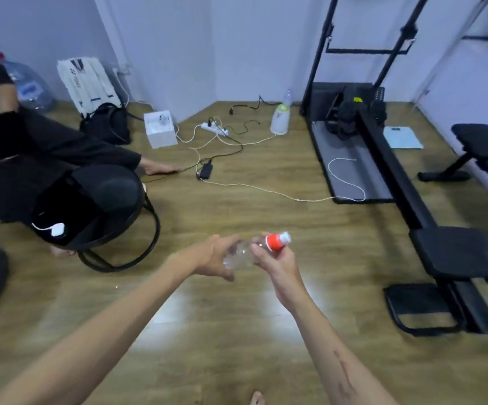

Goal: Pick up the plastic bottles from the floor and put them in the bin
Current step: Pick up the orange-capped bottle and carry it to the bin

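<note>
bottle point(244, 252) looking empty, light, crushable | left hand point(216, 255) wrapping its body | right hand point(278, 260) pinching below the cap point(278, 240) | bin possibly unseen

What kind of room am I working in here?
Likely a spare room at home used as a gym: a black weight bench and rack frame on the right, wood-look floor, power strip with loose cables, and another person seated at left.

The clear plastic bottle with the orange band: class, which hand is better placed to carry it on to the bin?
Probably the right hand: it grips the clear plastic bottle by its neck, while the left hand only cups the body. No bin is visible.
</note>
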